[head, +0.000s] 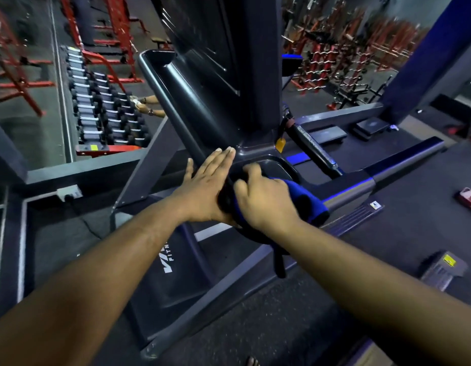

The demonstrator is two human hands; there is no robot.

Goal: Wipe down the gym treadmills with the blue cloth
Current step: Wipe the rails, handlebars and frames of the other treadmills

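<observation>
I look down over the back of a dark grey treadmill console. My right hand is closed on the blue cloth, bunched against the treadmill where the console meets the side handrail. My left hand lies flat, fingers straight and together, on the slanted dark bar just left of the cloth, touching my right hand. Part of the cloth is hidden under my right hand. A dark strap hangs below my right wrist.
A dumbbell rack stands at the left, where another person's hands reach in. Red weight racks fill the back. A blue pillar rises at the right. A wall socket sits at the left. The treadmill base is below.
</observation>
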